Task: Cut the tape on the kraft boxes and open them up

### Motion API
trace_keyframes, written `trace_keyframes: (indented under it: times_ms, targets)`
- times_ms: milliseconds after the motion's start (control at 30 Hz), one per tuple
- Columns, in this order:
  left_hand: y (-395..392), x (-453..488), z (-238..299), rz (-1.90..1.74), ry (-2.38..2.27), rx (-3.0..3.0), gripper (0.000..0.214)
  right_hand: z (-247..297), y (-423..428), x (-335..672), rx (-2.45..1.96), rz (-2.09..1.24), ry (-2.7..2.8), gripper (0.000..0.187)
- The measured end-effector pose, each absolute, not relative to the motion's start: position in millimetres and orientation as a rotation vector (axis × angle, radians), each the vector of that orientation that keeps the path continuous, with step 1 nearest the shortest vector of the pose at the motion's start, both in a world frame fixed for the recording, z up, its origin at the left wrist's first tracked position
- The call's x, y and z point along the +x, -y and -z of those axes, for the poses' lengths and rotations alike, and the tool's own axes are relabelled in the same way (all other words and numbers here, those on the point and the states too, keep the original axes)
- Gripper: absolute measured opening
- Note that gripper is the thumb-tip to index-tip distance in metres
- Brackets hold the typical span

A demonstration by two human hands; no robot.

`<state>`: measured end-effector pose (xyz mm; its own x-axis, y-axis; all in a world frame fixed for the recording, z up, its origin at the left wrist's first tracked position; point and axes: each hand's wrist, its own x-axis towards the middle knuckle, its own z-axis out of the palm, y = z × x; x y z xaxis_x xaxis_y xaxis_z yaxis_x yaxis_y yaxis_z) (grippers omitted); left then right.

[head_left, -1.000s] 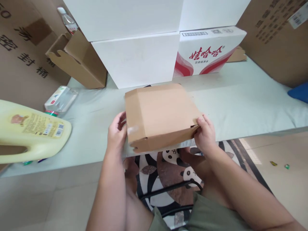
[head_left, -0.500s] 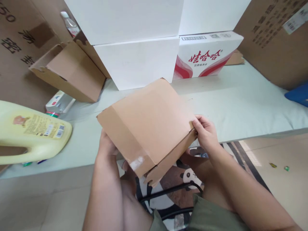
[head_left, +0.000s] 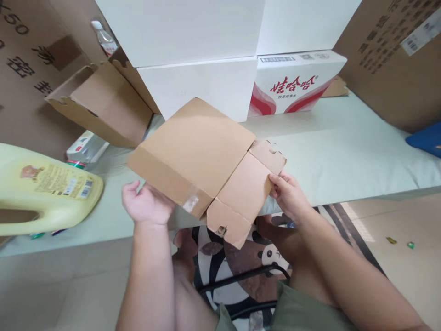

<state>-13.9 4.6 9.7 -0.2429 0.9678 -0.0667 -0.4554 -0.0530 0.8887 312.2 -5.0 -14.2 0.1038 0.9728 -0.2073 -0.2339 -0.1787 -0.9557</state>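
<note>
A flattened-looking brown cardboard box [head_left: 196, 147] hangs tilted between my hands, above the front edge of the pale green surface. Its end flap [head_left: 241, 186], with notched tabs at both ends, is folded outward on the right. My right hand [head_left: 287, 193] pinches the outer edge of this flap between thumb and fingers. My left hand [head_left: 148, 202] lies under the box's lower left edge, palm up and thumb stretched away from the cardboard. Its other fingers are partly hidden behind the box. A strip of clear tape [head_left: 190, 202] shines near the lower corner.
White cartons [head_left: 203, 87] and a red-and-white carton [head_left: 292, 85] stand at the back of the pale green surface [head_left: 344, 161]. On the left are an open cardboard box [head_left: 110, 99], a clear bottle [head_left: 89, 147] and a yellow jug [head_left: 69, 197]. A blue object [head_left: 427, 140] lies far right.
The end flap has swung outward and now shows its full face and tabs. My left thumb has come out from the box edge; my right hand has moved slightly down and left.
</note>
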Motion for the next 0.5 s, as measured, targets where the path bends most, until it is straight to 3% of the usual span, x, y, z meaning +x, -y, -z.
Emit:
trace_keyframes:
  times_ms: [67,333,500]
  targets:
    - [-5,-9,-8,-1.582,-1.065,0.631,0.051,14,6,307,-1.236,-1.338,0.836,0.052]
    - [-13,4,-11,-1.584,-1.072,0.404,0.017,-1,22,289,-1.194,-1.498,0.721,0.054]
    - [-9,13,-34,-1.493,-1.065,0.241,0.038,-16,36,347,-1.168,-1.274,0.558,0.057]
